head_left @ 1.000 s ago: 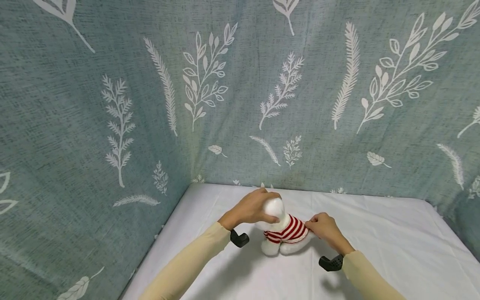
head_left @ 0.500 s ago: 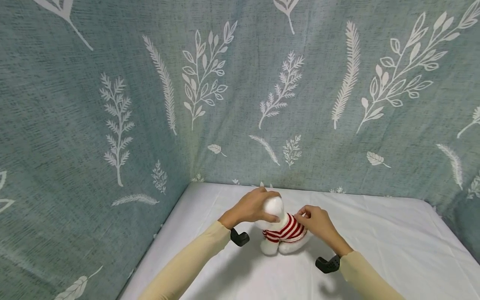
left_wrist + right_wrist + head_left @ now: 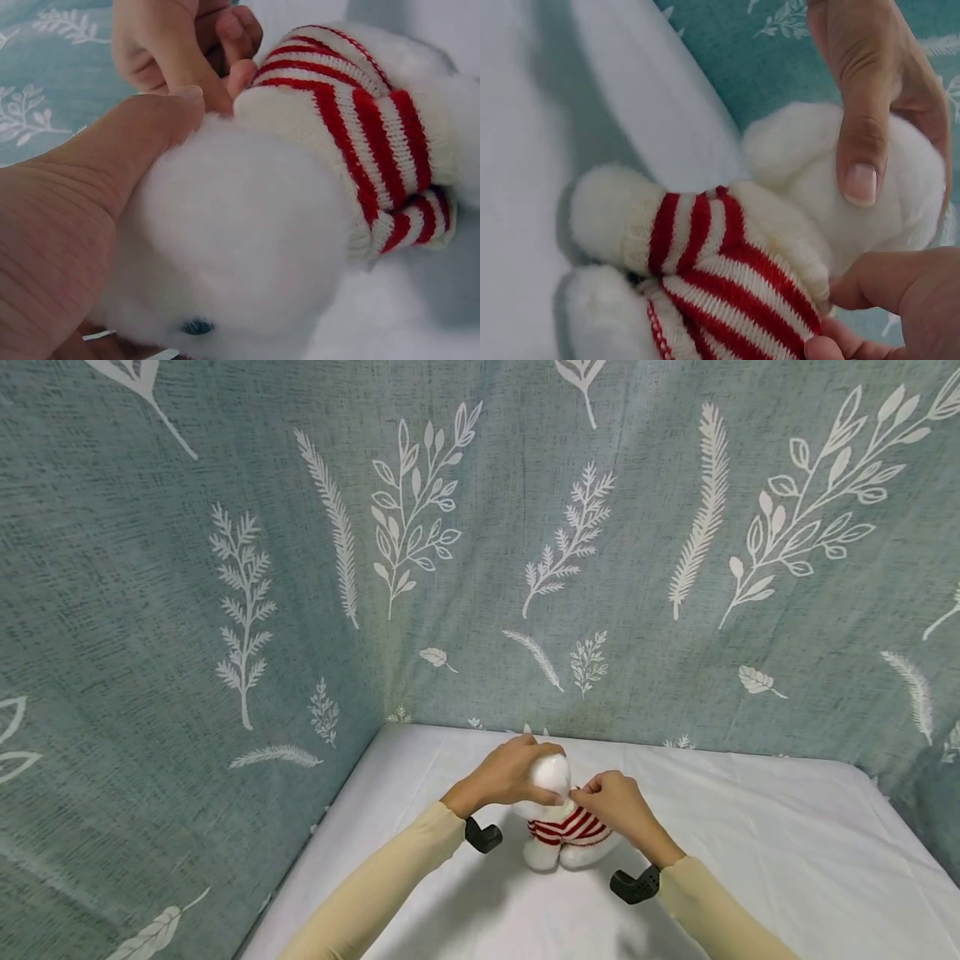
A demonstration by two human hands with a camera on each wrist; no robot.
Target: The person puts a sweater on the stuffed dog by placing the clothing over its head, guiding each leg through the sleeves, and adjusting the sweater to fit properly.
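Note:
A white plush toy animal [image 3: 551,774] in a red-and-white striped knit sweater [image 3: 579,828] sits on the white-covered table. My left hand [image 3: 512,772] grips its head from behind, thumb on one side, as the right wrist view also shows. A dark eye [image 3: 197,327] of the toy shows in the left wrist view. At the back of the neck my right hand [image 3: 617,806] pinches the sweater's cream collar [image 3: 784,225] between thumb and finger. The toy's white paws [image 3: 542,855] rest on the cloth.
The white cloth [image 3: 787,843] spreads around the toy. Behind and to the left hang teal curtains [image 3: 480,568] with white leaf prints. Black wrist devices [image 3: 636,886] sit below both wrists.
My right hand has moved left along the toy's back, from the sweater's rear hem up to its collar. My left hand keeps its grip on the head.

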